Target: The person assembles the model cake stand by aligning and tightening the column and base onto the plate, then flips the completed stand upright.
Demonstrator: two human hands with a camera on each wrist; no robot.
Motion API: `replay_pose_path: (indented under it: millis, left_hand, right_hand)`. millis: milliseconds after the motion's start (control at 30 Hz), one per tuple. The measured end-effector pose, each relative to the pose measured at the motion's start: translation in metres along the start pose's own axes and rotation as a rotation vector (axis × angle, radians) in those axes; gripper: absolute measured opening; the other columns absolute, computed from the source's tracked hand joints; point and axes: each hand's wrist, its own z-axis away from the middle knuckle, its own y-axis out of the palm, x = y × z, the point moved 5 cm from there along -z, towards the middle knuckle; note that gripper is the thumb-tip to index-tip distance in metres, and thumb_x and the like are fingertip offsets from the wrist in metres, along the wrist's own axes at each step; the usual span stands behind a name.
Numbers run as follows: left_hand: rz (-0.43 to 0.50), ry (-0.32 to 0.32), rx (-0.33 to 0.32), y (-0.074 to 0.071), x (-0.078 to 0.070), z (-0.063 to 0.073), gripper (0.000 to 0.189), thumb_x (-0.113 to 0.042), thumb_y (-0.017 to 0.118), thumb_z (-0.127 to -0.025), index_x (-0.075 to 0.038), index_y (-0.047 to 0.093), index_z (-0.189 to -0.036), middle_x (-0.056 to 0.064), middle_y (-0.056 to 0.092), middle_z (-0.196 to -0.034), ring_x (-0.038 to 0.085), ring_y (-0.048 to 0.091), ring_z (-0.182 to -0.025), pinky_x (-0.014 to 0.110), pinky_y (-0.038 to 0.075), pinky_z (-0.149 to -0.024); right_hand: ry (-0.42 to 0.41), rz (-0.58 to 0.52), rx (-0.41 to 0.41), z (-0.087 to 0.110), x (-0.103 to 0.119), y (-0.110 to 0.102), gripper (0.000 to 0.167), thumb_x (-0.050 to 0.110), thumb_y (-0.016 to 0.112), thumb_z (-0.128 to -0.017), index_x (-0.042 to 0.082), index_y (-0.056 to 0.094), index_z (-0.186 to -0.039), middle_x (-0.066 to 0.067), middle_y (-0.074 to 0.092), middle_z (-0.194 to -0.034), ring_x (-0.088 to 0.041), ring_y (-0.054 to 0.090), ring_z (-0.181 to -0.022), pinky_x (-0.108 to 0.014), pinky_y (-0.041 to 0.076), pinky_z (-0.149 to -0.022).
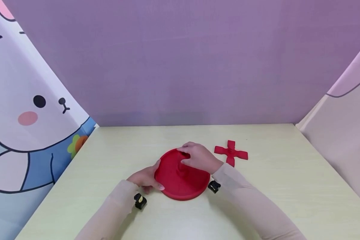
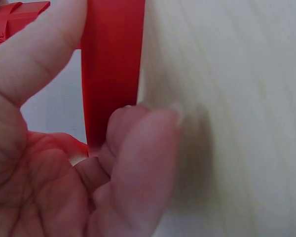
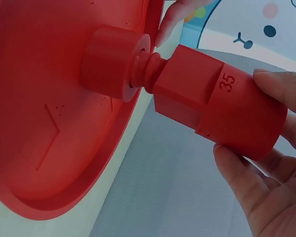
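A round red base [image 1: 169, 173] with a raised rim lies on the table. My left hand [image 1: 147, 176] grips its left edge, thumb along the rim and fingers curled at the side. In the right wrist view, a round socket [image 3: 108, 64] stands up from the base's middle. Above it, my right hand [image 1: 200, 158] holds a red post [image 3: 237, 106] marked 35 by its far end, between thumb and fingers. The post's narrow ridged tip meets the socket opening, with the post tilted to the socket in that view.
A flat red cross-shaped piece [image 1: 231, 152] with four arms lies on the pale wooden table [image 1: 273, 186], behind and right of the base. A purple backdrop [image 1: 195, 66] rises at the table's far edge, with a cartoon-printed sheet [image 1: 24, 140] at the left.
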Motion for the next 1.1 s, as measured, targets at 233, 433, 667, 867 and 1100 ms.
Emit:
replay_pose_path:
  millis: [233,433,667,867,1100]
  left_hand:
    - [-0.013,0.006,0.002,0.0,-0.001,0.0,0.118,-0.019,0.087,-0.065,-0.014,0.011,-0.155,0.01,0.049,-0.117,0.021,0.047,-0.052,0.029,0.045,-0.049]
    - [0.0,0.038,0.021,0.001,-0.003,-0.002,0.116,-0.019,0.087,-0.066,-0.016,0.012,-0.155,0.01,0.051,-0.114,0.022,0.047,-0.051,0.03,0.045,-0.049]
    - [-0.001,0.038,0.011,0.0,-0.003,-0.003,0.116,-0.018,0.088,-0.064,-0.016,0.015,-0.154,0.009,0.051,-0.113,0.022,0.05,-0.055,0.031,0.048,-0.05]
    - [0.001,0.035,0.008,0.0,-0.001,-0.002,0.116,-0.018,0.087,-0.065,-0.016,0.013,-0.154,0.011,0.05,-0.114,0.022,0.049,-0.053,0.031,0.047,-0.049]
    - [-0.009,0.027,0.0,0.0,-0.002,-0.002,0.116,-0.018,0.087,-0.066,-0.016,0.012,-0.155,0.011,0.05,-0.115,0.022,0.049,-0.054,0.031,0.047,-0.049]
  right_hand:
    - [0.001,0.01,0.038,0.0,0.001,0.006,0.054,0.01,0.08,-0.077,0.006,0.062,-0.128,-0.015,0.056,-0.125,-0.027,0.058,-0.106,-0.035,0.056,-0.075]
    - [0.005,-0.009,0.019,-0.002,-0.002,0.009,0.054,0.011,0.082,-0.076,0.007,0.063,-0.126,-0.012,0.058,-0.12,-0.025,0.058,-0.103,-0.034,0.056,-0.074]
    - [0.113,-0.151,-0.022,-0.004,-0.018,0.02,0.059,0.017,0.082,-0.076,0.011,0.058,-0.13,-0.006,0.056,-0.116,-0.02,0.056,-0.101,-0.032,0.056,-0.072]
    - [0.109,-0.415,-0.089,0.0,-0.035,0.029,0.069,0.016,0.074,-0.084,0.008,0.041,-0.144,-0.01,0.053,-0.125,-0.024,0.056,-0.107,-0.036,0.056,-0.076]
    - [0.09,-0.699,-0.127,0.006,-0.049,0.039,0.061,0.01,0.064,-0.092,0.001,0.036,-0.146,-0.017,0.05,-0.132,-0.031,0.054,-0.114,-0.037,0.053,-0.086]
